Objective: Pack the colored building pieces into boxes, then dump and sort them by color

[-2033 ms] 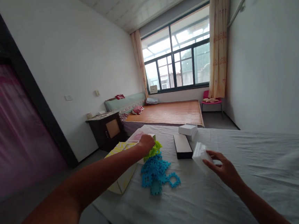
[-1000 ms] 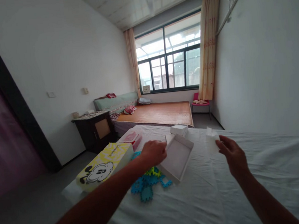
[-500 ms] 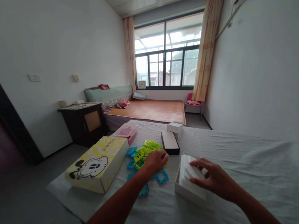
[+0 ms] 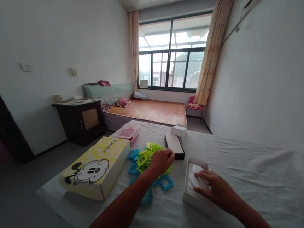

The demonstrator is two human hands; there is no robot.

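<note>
On the cloth-covered bench point(image 4: 238, 156), a yellow patterned box point(image 4: 95, 167) sits left, a pink container point(image 4: 128, 132) just beyond. Next, green pieces point(image 4: 150, 150) and blue pieces point(image 4: 166, 183) lie heaped — the left hand point(image 4: 161, 161) over them, fingers curled, contents unclear. Rightward, an open white box point(image 4: 194, 199) holds a white packet point(image 4: 196, 167) — the right hand's point(image 4: 214, 186) parted fingers on it, grip unclear.
</note>
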